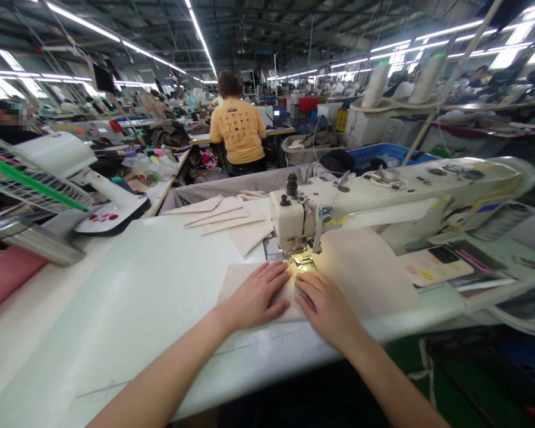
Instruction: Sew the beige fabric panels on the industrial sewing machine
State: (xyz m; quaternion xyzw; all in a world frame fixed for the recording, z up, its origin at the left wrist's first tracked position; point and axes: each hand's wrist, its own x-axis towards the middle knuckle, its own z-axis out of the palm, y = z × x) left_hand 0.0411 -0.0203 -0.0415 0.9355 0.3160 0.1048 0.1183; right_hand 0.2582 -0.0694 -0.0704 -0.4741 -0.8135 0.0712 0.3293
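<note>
A pale beige fabric piece (370, 276) lies under the needle area of a white sewing machine (294, 220), its wide part spread to the right. My left hand (261, 294) rests flat on the fabric's left part, fingers stretched toward the lit presser foot (302, 260). Just right of it, my right hand (327, 303) presses on the same fabric close in front of the foot, fingers extended and slightly bent. The fingertips of both hands are near the foot. Behind my left hand, several cut beige fabric pieces (249, 229) lie overlapping on the table.
At left stand a white fan (111, 196) and a steel flask (40, 238). A phone (443, 255) lies on the right. Behind the table are a grey cloth-lined bin (196, 193) and a blue crate (374, 156). A person in a yellow shirt (237, 131) sits farther back.
</note>
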